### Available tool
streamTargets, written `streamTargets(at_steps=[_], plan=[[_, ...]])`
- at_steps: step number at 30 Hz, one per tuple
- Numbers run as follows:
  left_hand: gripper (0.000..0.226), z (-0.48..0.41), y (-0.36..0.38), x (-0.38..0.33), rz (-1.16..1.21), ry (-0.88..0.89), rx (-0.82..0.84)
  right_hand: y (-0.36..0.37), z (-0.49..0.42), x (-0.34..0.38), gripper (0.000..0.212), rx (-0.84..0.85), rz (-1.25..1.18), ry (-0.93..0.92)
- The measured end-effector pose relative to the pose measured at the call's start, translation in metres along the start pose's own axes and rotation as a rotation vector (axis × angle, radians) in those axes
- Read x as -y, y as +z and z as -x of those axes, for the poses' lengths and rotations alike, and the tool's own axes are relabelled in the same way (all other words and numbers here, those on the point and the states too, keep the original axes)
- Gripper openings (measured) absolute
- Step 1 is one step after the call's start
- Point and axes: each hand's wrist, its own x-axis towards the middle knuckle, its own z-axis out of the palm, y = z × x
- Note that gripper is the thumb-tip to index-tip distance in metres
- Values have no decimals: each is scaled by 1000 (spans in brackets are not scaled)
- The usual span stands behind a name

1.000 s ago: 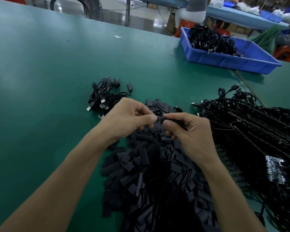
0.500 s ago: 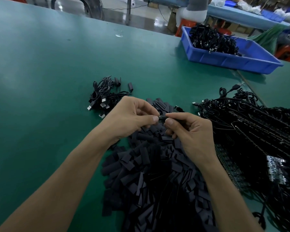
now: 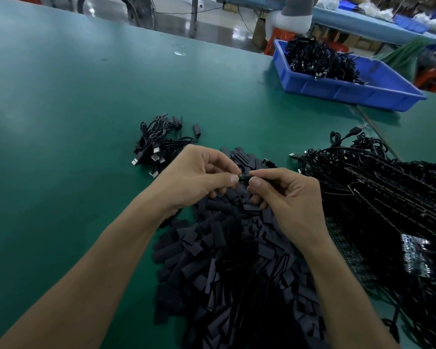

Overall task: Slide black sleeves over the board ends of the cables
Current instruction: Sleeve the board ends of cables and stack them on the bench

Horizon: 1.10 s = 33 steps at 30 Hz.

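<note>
Head-worn camera looks forward and down, close over the green table [image 3: 73,122].

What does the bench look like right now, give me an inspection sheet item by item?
Surface: green table, flat mat.
Job's things: sleeve pile before the person; small dark part between the hands, too small to identify.
Clutter: blue bin far right, holding black cables.
Grippers: left hand and right hand both pinch the small dark part.
Cables: small bundle with USB plugs left of the hands; large tangle with circuit boards at right.
Surroundings: second table and orange stool behind.
</note>
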Motion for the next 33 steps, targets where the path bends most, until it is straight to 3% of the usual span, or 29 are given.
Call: streamTargets(at_steps=[6, 12, 21, 33], plan=[[4, -1, 1, 0, 49, -15, -2, -4, 0, 5, 23, 47, -2, -18], [5, -1, 3, 0, 59, -29, 8, -2, 1, 1, 13, 9, 2, -35], [4, -1, 1, -1, 30, -14, 12, 6, 4, 1, 12, -31, -204, 52], [8, 0, 6, -4, 89, -51, 0, -6, -6, 11, 23, 100, -48, 22]])
